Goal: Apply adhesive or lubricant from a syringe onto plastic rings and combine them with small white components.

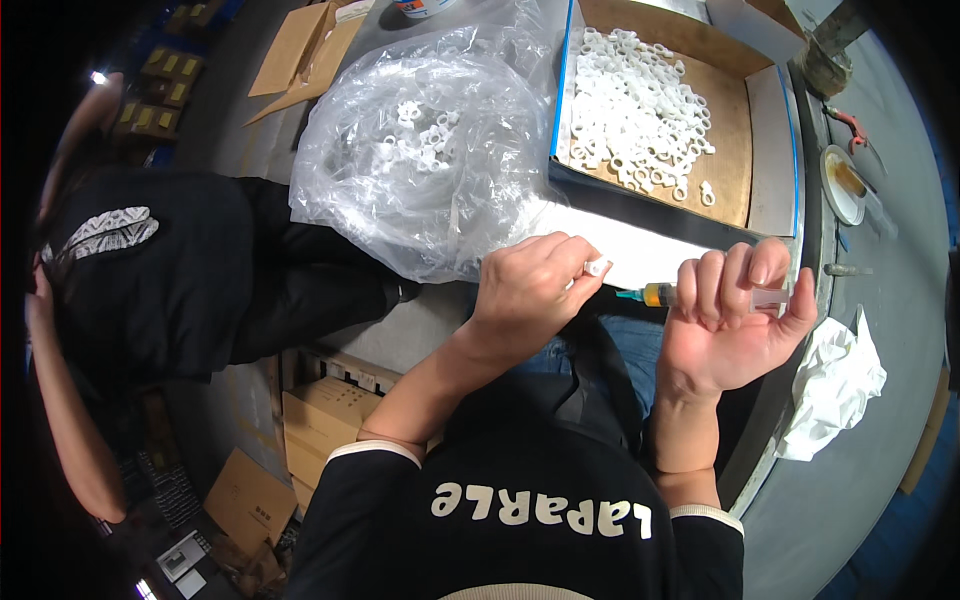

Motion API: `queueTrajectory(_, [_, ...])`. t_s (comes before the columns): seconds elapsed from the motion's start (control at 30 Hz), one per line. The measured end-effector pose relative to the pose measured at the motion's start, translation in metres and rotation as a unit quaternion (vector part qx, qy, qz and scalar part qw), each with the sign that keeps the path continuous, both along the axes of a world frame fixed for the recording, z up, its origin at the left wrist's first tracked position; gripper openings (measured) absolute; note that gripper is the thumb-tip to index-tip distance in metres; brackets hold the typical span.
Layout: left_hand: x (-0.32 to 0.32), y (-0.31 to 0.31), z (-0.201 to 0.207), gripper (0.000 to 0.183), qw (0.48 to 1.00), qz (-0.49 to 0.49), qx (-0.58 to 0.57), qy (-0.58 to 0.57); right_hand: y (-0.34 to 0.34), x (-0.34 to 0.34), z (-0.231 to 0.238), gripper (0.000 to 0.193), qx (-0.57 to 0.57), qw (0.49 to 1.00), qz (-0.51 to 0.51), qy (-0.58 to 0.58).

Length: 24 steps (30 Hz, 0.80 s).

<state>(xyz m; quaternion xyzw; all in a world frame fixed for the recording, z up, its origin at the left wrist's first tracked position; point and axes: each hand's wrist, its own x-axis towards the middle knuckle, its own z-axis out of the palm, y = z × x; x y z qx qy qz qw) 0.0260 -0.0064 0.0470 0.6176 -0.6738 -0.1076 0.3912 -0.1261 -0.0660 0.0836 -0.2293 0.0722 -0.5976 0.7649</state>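
Pinched in my left hand (535, 290) is a small white plastic part (596, 267), its end sticking out past the thumb and forefinger. My right hand (730, 315) has its fingers wrapped round a syringe (658, 295) holding amber fluid. The syringe's teal tip points left at the white part, with a small gap between them. Beyond my hands stands a blue-edged cardboard box (733, 150) with a heap of white ring-shaped parts (640, 110) in it. Left of the box a clear plastic bag (340, 170) holds more of these white parts.
At the right are a round dish (843, 185) with amber residue, red-handled scissors (848, 122) and a crumpled white tissue (835, 390). An open cardboard carton (300, 50) lies at the back left. Another person in black (150, 270) is close by on the left. Brown cartons (325, 420) stand below the table.
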Motion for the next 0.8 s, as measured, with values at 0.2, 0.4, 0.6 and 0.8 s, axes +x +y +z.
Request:
queueTrajectory(0.2, [-0.0021,0.0028,0.0011,0.010,0.999,-0.003,0.022,-0.023,0.0011,0.0090,-0.0017,0.036,-0.012,1.000,-0.022,-0.004])
queueTrajectory(0.4, [-0.0055,0.0063,0.0027,0.013,1.000,-0.013,0.018,-0.013,0.0022,0.0102,-0.0074,0.033,-0.027,0.999,-0.011,0.026])
queueTrajectory(0.6, [-0.0081,0.0087,0.0051,0.015,1.000,-0.019,0.009,-0.010,0.0039,0.0106,-0.0097,0.032,-0.023,0.999,-0.012,0.036])
queueTrajectory(0.8, [-0.0069,0.0094,0.0029,0.018,1.000,-0.030,0.005,0.001,-0.0016,0.0072,-0.0092,0.032,0.001,1.000,0.011,0.003])
